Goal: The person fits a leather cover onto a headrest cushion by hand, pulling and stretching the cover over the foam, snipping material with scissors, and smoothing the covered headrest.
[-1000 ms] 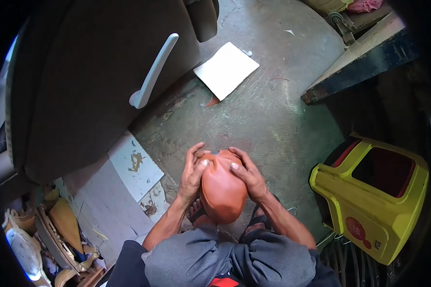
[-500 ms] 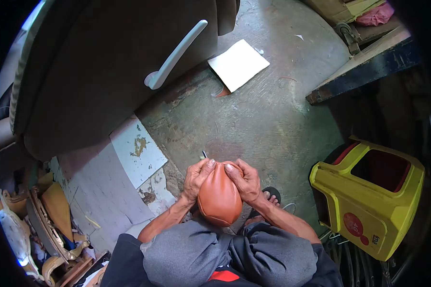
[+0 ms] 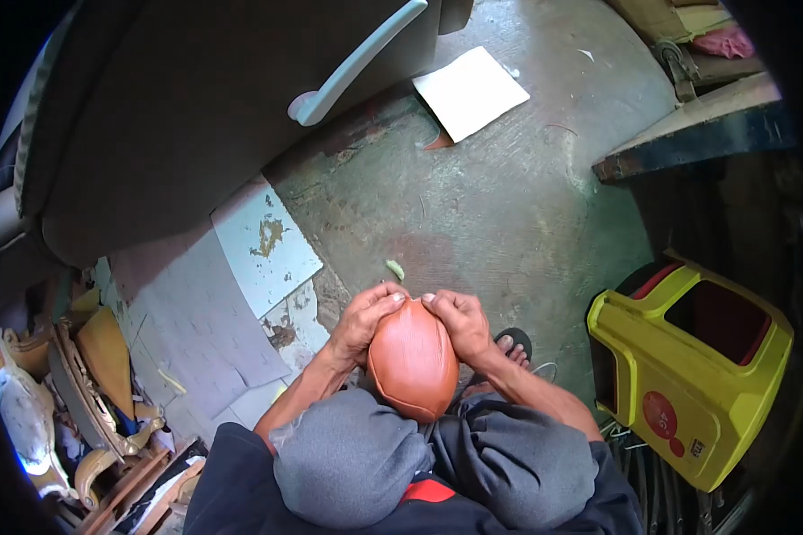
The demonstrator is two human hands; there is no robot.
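A rounded brown leather-covered piece [image 3: 412, 361] with curved seams rests between my knees, its far end pinched by both hands. My left hand [image 3: 366, 319] is closed on the edge at its upper left, thumb on top. On the upper right, my right hand [image 3: 458, 323] grips the same edge, thumb pressed near the tip and fingers curled over the side. The fingertips nearly meet at the top. What lies under the leather is hidden. Just beyond my hands, a small pale green scrap [image 3: 394, 268] lies on the concrete floor.
A large dark upholstered panel with a pale curved handle [image 3: 357, 67] stands at upper left. A white sheet [image 3: 473, 94] lies on the floor ahead. To my right is a yellow plastic stool [image 3: 687, 374]; a wooden-edged bench [image 3: 705, 134] is behind it. Carved furniture parts [image 3: 80, 410] lie at left.
The leather piece has turned in my hands, and its folded, gathered front now looks smoother and fuller. Both hands still grip the far edge. The view has shifted slightly.
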